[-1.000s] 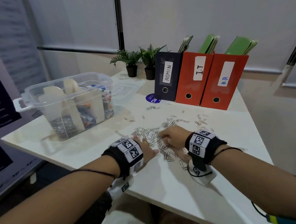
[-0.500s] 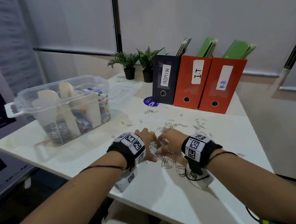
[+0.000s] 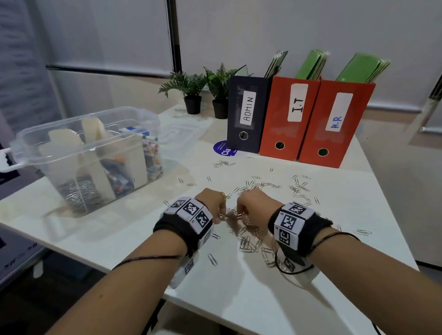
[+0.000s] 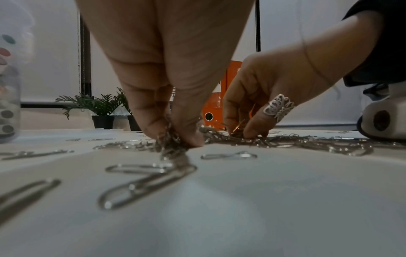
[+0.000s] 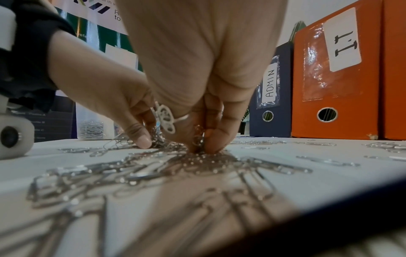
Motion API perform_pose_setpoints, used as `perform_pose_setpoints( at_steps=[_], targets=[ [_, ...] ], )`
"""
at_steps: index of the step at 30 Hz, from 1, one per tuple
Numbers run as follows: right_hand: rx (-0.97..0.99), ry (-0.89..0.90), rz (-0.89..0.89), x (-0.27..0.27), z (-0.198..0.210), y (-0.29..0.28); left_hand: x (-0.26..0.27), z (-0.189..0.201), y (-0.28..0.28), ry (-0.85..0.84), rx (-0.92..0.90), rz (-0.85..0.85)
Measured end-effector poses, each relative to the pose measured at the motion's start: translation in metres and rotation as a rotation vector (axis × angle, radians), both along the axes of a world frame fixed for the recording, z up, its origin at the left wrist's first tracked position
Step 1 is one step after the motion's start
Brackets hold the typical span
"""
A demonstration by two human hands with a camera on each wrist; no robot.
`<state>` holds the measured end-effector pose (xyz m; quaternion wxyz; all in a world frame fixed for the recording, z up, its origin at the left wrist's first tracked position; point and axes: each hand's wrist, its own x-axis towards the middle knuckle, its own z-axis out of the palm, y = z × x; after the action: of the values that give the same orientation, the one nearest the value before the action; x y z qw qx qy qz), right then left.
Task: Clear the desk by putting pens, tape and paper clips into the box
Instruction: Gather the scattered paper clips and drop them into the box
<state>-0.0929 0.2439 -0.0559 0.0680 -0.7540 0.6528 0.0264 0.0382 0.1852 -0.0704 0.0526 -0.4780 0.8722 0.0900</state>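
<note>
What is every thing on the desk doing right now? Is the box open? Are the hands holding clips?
Left hand: pinching paper clips on the desk.
Right hand: pinching paper clips on the desk.
Paper clips: many scattered loose on the desk, some bunched between the hands.
Clear plastic box: open, lid off, partly filled, clips in its front compartment.
ADMIN binder: upright.
Orange file boxes: upright, holding green folders.

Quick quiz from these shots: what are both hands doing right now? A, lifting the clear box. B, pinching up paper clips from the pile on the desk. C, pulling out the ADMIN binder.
B: the left hand and right hand both pinch paper clips on the desk.
</note>
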Motion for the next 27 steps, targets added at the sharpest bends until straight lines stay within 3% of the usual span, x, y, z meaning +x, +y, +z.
perform_pose_setpoints(
  at_steps=[15,20,27],
  targets=[
    [-0.062,-0.071,-0.078,-0.001,0.005,0.002,0.001,0.007,0.000,0.060,-0.079,0.073],
    [-0.107,-0.139,-0.110,-0.002,0.011,0.000,0.018,0.032,0.002,0.247,-0.149,0.063],
    [-0.217,-0.234,-0.014,0.033,0.062,-0.020,0.080,0.095,-0.004,0.614,-0.263,0.285]
  ],
)
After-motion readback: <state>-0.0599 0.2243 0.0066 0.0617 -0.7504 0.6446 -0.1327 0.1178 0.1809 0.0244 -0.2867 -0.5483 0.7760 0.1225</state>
